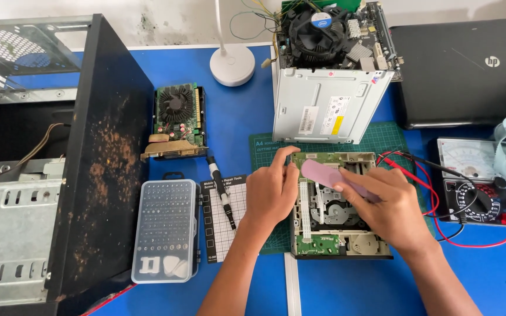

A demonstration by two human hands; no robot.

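The right hand (pixel 395 212) lies over the right half of the opened optical disc drive with exposed beige frame and mechanism (pixel 335 225), its fingers closed in a pinch on a flat pale pink plastic pry strip (pixel 323 174), whose rounded free end points left across the upper part of the drive. The left hand (pixel 272 190) rests against the left edge of the drive, fingers curled and loosely together, fingertips touching the upper left corner of the frame. The drive sits on a green cutting mat (pixel 382 136), its front edge toward the person; a small green circuit board shows at the lower left of the drive and a round spindle hub at the centre, with a white ribbon strip along the left side. Just behind the drive lies its removed grey sheet-metal cover (pixel 329 105), leaning against a motherboard with a black round cooler fan (pixel 326 32). To the right, red and black test leads (pixel 423 169) run close to the drive's right edge and lead to an analogue multimeter with a white dial (pixel 474 184); a closed black laptop (pixel 469 70) lies beyond. To the left, a black precision screwdriver (pixel 221 190) lies on a white gridded screw mat (pixel 225 219), beside a clear plastic bit case (pixel 166 231) and a green graphics card with a fan (pixel 177 120). A rust-spotted black computer case (pixel 106 169) bounds the far left. Open blue table surface (pixel 352 287) remains along the near edge, between and beside the forearms.
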